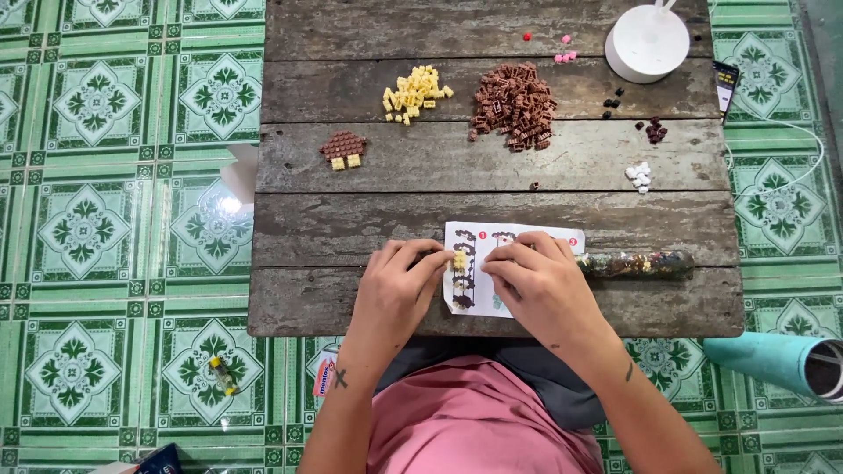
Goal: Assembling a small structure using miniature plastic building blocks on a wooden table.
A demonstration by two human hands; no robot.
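Observation:
My left hand (397, 285) and my right hand (537, 283) rest on a white instruction sheet (471, 241) at the near edge of a weathered wooden table (492, 154). Between the fingertips of both hands sits a small yellow block piece (458, 261), pinched from both sides. Farther back lie a pile of yellow mini bricks (413, 92), a larger pile of brown mini bricks (516, 105), and a small built piece, brown on top with yellow feet (343, 148).
A clear tube with mixed bricks (639, 263) lies right of the sheet. A white round device (648, 41) stands at the back right. Small heaps of white (640, 175), black (611, 103), dark red (655, 132) and pink bricks (565, 55) lie around. Green patterned floor tiles surround the table.

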